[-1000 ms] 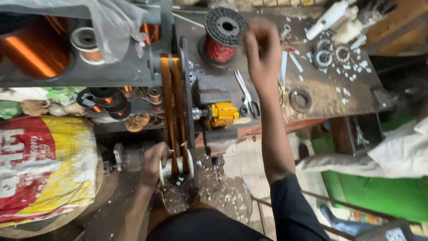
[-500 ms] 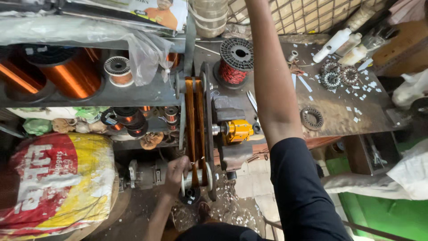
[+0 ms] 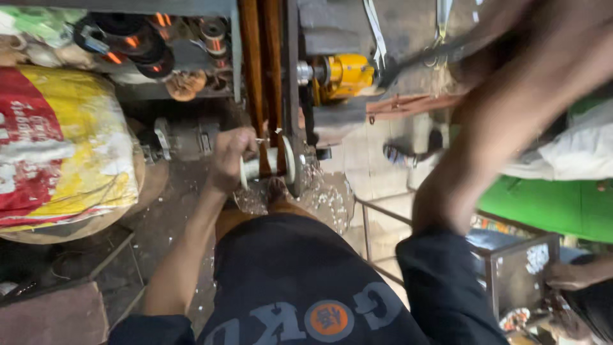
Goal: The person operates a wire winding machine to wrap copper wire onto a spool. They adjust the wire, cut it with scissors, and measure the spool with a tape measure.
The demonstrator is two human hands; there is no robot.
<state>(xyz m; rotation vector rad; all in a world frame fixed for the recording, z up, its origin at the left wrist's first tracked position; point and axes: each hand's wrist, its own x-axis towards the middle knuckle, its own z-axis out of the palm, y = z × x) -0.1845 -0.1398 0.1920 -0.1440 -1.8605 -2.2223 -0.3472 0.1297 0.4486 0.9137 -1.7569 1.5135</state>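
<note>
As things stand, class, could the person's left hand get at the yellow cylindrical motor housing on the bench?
Probably not at once: the left hand grips a white handle, and the brown belts and frame stand between it and the yellow motor housing.

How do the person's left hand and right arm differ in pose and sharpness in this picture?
The left hand is low, sharp and closed on a white handle beside the belt. The right arm reaches up toward the bench and is strongly blurred; its hand cannot be made out. The left forearm appears thin in the view, while the right arm fills much of the frame. Both forearms are bare below dark sleeves.
</note>
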